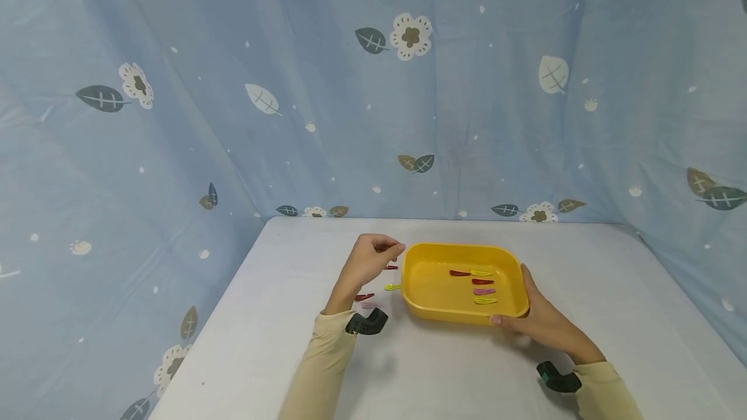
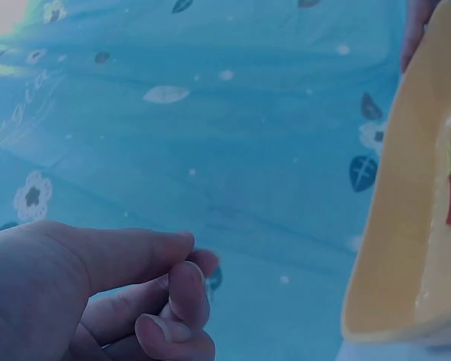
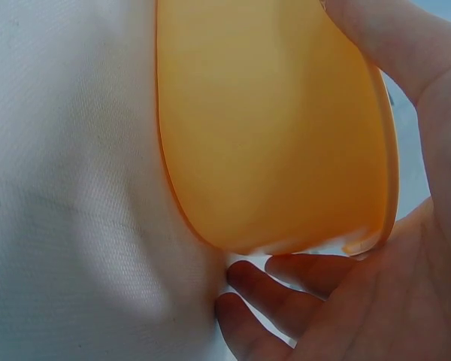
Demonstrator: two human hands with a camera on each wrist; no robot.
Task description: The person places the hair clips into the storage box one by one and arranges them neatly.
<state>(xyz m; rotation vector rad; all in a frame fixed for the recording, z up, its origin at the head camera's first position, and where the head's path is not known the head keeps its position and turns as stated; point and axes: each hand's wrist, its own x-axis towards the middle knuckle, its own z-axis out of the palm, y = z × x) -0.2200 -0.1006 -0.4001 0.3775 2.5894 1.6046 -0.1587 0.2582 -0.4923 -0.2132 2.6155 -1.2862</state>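
Observation:
A yellow plastic tray (image 1: 449,314) sits on the white table, with red, yellow and pink hair clips (image 1: 482,282) lying in its right half. My right hand (image 1: 543,319) grips the tray's right end, thumb at the front rim and fingers along the outer wall. Beside the tray's left end is my left hand (image 1: 367,261), raised above the table, its thumb against the curled fingers (image 2: 188,297). I cannot tell whether something small is hidden between those fingertips. Below and around that hand lie more clips, among them a yellow clip (image 1: 393,287) and a red clip (image 1: 364,297).
A pale pink clip (image 1: 370,305) lies close to the left wrist's black camera mount (image 1: 367,321). The white tabletop (image 1: 262,342) reaches back to a blue curtain (image 1: 327,148) printed with leaves and flowers, which also runs along the left side.

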